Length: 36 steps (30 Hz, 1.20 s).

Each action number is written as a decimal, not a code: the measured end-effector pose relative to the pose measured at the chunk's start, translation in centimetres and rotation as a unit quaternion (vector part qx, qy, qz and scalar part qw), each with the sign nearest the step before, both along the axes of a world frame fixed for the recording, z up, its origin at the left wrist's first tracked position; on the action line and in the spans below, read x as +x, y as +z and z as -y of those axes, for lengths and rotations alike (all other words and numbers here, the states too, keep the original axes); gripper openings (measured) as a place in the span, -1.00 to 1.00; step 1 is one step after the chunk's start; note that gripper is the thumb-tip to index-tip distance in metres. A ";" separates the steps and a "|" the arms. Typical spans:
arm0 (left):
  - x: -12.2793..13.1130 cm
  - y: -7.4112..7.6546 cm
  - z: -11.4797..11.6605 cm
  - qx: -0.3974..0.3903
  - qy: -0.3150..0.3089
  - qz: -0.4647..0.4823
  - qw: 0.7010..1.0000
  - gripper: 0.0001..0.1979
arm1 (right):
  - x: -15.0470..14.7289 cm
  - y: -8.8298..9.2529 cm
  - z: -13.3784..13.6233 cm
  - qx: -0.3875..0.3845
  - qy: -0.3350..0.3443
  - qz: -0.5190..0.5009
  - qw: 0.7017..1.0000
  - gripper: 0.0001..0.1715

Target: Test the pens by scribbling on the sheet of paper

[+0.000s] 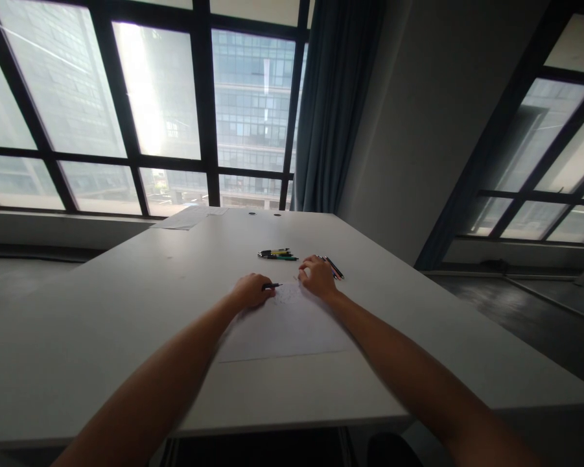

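My left hand (251, 290) is closed around a black pen (272, 285) at the upper left of a white sheet of paper (286, 334). The pen's tip points right, over a small patch of faint dark drawing lines (286, 295). At the sheet's upper right corner rests my right hand (317, 277), its fingers curled in and the thumb close to them. Whatever may be between those fingertips is too small to make out. Several pens and pencils (335, 267) lie just beyond and right of my right hand, partly hidden by it.
A bunch of pens (277, 255), some green and yellow, lies beyond the sheet on the white table (126, 337). More paper (182, 220) lies at the table's far left corner. Two dark round fittings (277, 215) sit near the far edge. Behind are windows and a blue curtain (338, 104).
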State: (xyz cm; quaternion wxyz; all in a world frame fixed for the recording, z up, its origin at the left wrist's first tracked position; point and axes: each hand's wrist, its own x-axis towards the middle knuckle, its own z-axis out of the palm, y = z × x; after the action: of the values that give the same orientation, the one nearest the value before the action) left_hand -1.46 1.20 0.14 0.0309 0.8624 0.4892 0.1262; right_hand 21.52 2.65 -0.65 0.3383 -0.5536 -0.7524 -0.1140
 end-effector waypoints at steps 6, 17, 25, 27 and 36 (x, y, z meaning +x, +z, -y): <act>-0.1 -0.1 0.1 0.029 -0.022 0.010 0.999 -0.65 | 0.0 0.6 1.2 0.022 0.101 -0.040 0.994 -0.87; 0.4 0.5 1.0 0.069 -0.010 0.030 0.997 -0.64 | -2.4 0.9 3.1 -0.011 0.266 -0.054 0.962 -0.92; 0.3 0.8 1.0 0.065 0.052 0.032 0.996 -0.56 | -0.6 1.1 1.7 -0.001 0.220 -0.106 0.970 -0.93; 0.1 0.9 0.8 0.060 0.092 0.034 0.993 -0.59 | 0.8 1.2 0.9 0.022 0.179 -0.127 0.975 -0.93; -0.3 1.0 0.6 0.074 0.127 0.084 0.986 -0.68 | 2.1 0.7 0.0 0.023 0.152 -0.138 0.978 -0.95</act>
State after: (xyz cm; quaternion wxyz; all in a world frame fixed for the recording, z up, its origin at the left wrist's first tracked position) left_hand -1.77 0.59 1.17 -0.0084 0.7794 0.5799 0.2369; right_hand 23.63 2.65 0.02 0.4653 -0.4351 -0.7708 -0.0011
